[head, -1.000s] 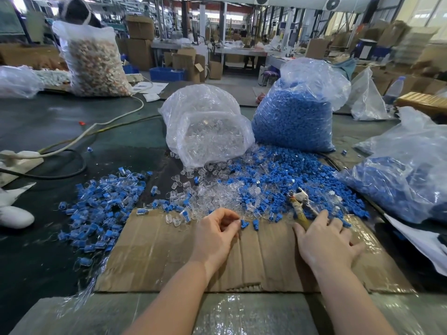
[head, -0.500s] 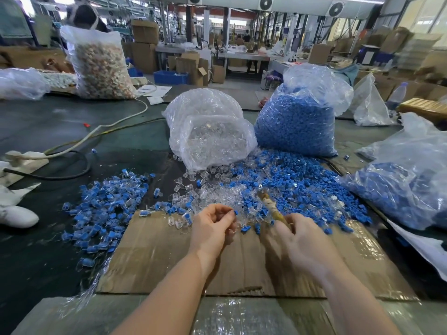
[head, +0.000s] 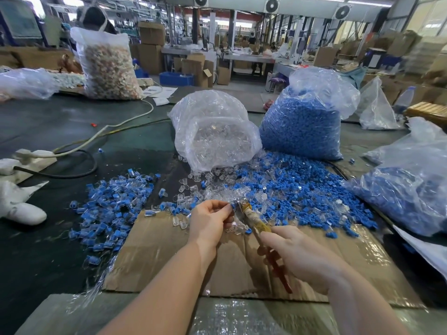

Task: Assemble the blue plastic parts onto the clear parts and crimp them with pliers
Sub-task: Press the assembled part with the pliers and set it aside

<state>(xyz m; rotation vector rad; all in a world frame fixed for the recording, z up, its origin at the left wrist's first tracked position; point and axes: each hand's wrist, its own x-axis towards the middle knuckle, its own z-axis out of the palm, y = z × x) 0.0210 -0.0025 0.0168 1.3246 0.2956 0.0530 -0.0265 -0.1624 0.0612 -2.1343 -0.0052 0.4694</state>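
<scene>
Near the far edge of the cardboard sheet (head: 169,250), the left hand (head: 210,220) pinches a small blue part (head: 233,205), light, stiff and probably slippery. The right hand (head: 300,256) grips the pliers (head: 256,222) by the handles. Whether their nose bites the part is unclear; the clear piece is hidden.

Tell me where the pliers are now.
In the head view, the pliers are right of centre, gripped by the right hand, tips meeting the part the left hand pinches.
</scene>
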